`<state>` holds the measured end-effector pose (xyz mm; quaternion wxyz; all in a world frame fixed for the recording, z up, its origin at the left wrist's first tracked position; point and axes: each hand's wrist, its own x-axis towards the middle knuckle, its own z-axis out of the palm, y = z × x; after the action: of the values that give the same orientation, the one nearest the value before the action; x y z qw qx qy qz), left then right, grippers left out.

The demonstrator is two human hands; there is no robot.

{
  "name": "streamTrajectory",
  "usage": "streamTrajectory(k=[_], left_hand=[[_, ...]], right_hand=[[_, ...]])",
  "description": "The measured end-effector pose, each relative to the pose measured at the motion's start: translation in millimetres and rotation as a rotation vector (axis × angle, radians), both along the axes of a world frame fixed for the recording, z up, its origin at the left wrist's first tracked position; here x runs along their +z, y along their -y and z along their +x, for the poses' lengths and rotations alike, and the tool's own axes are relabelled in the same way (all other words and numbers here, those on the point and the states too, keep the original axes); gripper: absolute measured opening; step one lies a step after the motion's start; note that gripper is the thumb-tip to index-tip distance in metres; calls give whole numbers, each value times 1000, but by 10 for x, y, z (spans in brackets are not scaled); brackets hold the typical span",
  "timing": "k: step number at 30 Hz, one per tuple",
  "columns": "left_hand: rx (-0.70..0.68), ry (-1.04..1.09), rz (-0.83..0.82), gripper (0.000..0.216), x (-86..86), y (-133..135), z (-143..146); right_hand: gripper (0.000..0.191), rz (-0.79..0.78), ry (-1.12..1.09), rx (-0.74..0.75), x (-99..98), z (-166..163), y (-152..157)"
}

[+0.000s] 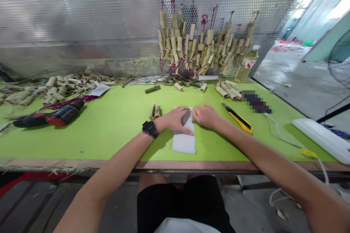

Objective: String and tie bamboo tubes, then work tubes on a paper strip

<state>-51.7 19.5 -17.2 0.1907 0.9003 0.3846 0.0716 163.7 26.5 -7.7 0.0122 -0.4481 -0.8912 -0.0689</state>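
A white sheet of paper [184,142] lies on the green table top [109,123] in front of me. My left hand [175,119], with a black watch on its wrist, rests on the sheet's upper left, fingers curled over the paper. My right hand [206,115] pinches the sheet's top right edge, fingers closed on the paper. Both hands meet at the far end of the sheet. Two short bamboo pieces [155,111] lie just left of my left hand. A yellow utility knife [238,118] lies just right of my right hand.
Strung bamboo tubes [202,45] hang on the perforated metal wall. Loose bamboo pieces [54,89] pile at the left back. A red and blue cordless drill [49,116] lies left. A bottle [247,64], a white box [322,139] with cable, and a fan [340,62] stand right.
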Motion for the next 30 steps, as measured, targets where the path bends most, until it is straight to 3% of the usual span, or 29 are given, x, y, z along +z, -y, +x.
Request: streamTrajectory(k=[3, 10, 17, 23, 30], left_hand=[[-4, -1, 0, 122, 5, 0, 3], [17, -22, -23, 126, 33, 18, 15], [4, 3, -26, 121, 45, 22, 6], [21, -26, -32, 129, 39, 24, 13], [17, -18, -17, 127, 24, 15, 9]], right_hand=[[48, 1, 15, 72, -16, 36, 0], [52, 19, -43, -189, 14, 10, -187], [48, -35, -1, 19, -10, 63, -21], [54, 13, -41, -171, -14, 46, -134], [61, 67, -122, -234, -67, -9, -136]])
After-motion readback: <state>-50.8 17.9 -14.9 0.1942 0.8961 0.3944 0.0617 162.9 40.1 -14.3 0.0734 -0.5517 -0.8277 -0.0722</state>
